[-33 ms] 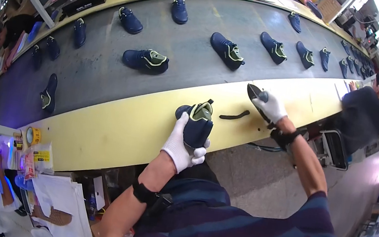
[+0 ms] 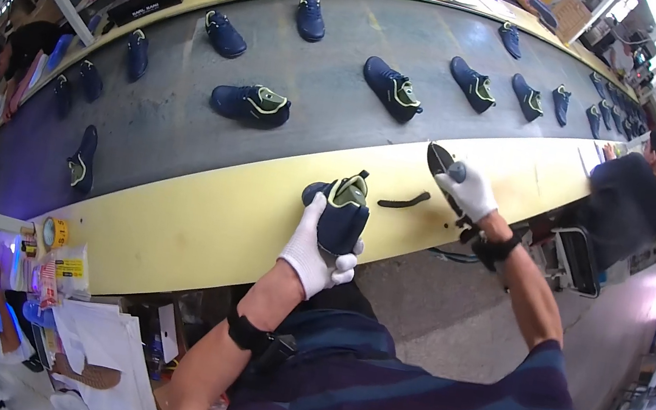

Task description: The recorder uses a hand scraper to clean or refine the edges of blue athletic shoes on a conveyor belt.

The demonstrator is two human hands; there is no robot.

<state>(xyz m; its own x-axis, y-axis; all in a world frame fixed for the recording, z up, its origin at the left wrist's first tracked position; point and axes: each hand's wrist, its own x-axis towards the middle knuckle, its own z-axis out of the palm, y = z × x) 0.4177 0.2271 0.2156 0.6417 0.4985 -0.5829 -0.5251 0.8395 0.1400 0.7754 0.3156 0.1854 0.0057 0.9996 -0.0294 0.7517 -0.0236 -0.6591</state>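
My left hand (image 2: pixel 318 259), in a white glove, is closed round a navy shoe (image 2: pixel 341 222) with a lime-green collar lining. The shoe is held above the near edge of the yellow table border (image 2: pixel 196 227), its heel toward me. To the right, my gloved right hand (image 2: pixel 474 195) grips a dark, flat, elongated oval piece (image 2: pixel 438 159). A rounded grey part (image 2: pixel 458 171) shows beside the thumb; I cannot tell what kind of thing this is. Between the two hands, a short, dark curved strip (image 2: pixel 403 200) lies on the yellow surface.
Beyond the border runs a grey conveyor belt (image 2: pixel 161 123) with several navy shoes, the nearest shoe (image 2: pixel 251 104) lying ahead of my left hand. A tape roll (image 2: pixel 55 233) sits at the left end. A seated person (image 2: pixel 630 184) works at the right, near a chair (image 2: pixel 578 260).
My right forearm has dropped very slightly toward me, the hand still round the dark oval piece. The left hand and its shoe stay as they were.
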